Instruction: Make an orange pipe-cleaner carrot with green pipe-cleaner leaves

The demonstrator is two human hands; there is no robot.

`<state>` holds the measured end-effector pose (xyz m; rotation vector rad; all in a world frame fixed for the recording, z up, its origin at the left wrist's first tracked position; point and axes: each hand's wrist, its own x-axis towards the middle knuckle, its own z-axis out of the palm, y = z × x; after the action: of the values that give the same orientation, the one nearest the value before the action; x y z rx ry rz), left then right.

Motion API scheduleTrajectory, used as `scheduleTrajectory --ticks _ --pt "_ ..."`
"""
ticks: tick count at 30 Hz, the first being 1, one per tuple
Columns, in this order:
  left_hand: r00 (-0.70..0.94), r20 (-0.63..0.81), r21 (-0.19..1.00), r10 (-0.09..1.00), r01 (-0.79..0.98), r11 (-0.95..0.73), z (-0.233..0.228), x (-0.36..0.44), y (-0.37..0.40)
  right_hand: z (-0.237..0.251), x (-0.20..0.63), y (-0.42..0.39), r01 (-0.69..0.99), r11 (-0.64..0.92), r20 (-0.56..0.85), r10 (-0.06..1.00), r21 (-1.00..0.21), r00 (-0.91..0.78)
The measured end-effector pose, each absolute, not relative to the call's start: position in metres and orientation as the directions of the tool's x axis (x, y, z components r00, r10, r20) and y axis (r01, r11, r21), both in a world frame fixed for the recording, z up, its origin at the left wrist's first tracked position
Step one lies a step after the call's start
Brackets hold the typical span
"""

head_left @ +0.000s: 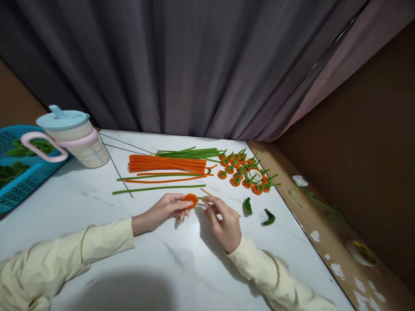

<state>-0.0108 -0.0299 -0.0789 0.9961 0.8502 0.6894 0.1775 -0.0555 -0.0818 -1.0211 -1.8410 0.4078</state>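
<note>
The left hand (pixel 162 211) lies on the white marble table (pixel 97 203), near the middle of its width and closer to the front edge than the back. Its fingertips are pinched on a small orange coil (pixel 191 200) of fuzzy wire, which sits just above the tabletop. The right hand (pixel 223 222) faces it from the other side, its fingers drawn close together around a thin wooden stick (pixel 207 192) that slants toward the back of the table; a short green stem shows between the coil and this hand, though whether the fingertips grip the stem as well is hard to tell at this size. Both arms wear pale yellow sleeves (pixel 65 255).

Further back, near the middle of the table, a bundle of orange wires (pixel 167 164) lies lengthwise with a bundle of green wires (pixel 191 153) just behind it, and loose green and orange strands in front. Toward the right edge sits a heap of finished orange coils with green stems (pixel 241 172), with a roll of tape (pixel 254 175) resting on it. Two curled green pieces (pixel 248 206) lie near the right hand. At the back left corner stands a lidded cup (pixel 76 138) with a pink handle, beside a blue basket (pixel 13 172) past the left edge.
</note>
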Motion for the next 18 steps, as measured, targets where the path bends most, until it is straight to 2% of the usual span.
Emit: scheduleTrajectory --ticks 2,4,6,8,9,11,14,16,18 --pt "0.477 -0.282 0.917 0.832 -0.120 0.380 -0.080 -0.012 -0.029 -0.069 0.180 -0.056 0.328 0.463 0.457 0.884 -0.824 -0.099" --pt "0.451 -0.279 0.916 0.848 -0.141 0.377 -0.079 -0.013 -0.027 -0.054 0.185 -0.055 0.129 0.408 0.413 0.910 -0.904 0.020" --pt "0.440 -0.278 0.911 0.854 -0.161 0.379 -0.079 -0.014 -0.026 -0.040 0.193 -0.053 0.041 0.491 0.490 0.853 -0.870 0.179" --pt "0.441 -0.278 0.908 0.853 -0.170 0.383 -0.079 -0.015 -0.025 -0.034 0.203 -0.047 0.088 0.604 0.602 0.747 -0.792 0.283" --pt "0.449 -0.278 0.907 0.849 -0.168 0.386 -0.079 -0.016 -0.025 -0.033 0.208 -0.044 0.143 0.641 0.653 0.706 -0.754 0.273" --pt "0.486 -0.272 0.912 0.831 -0.145 0.383 -0.081 -0.017 -0.026 -0.038 0.213 -0.038 0.281 0.682 0.726 0.682 -0.675 0.088" --pt "0.561 -0.252 0.933 0.788 -0.076 0.352 -0.084 -0.018 -0.026 -0.056 0.209 -0.035 0.361 0.752 0.680 0.656 -0.552 -0.327" --pt "0.602 -0.238 0.949 0.762 -0.023 0.315 -0.083 -0.019 -0.027 -0.068 0.201 -0.037 0.349 0.793 0.639 0.609 -0.500 -0.470" --pt "0.641 -0.237 0.959 0.730 0.035 0.281 -0.080 -0.019 -0.028 -0.077 0.194 -0.040 0.353 0.823 0.625 0.567 -0.445 -0.536"
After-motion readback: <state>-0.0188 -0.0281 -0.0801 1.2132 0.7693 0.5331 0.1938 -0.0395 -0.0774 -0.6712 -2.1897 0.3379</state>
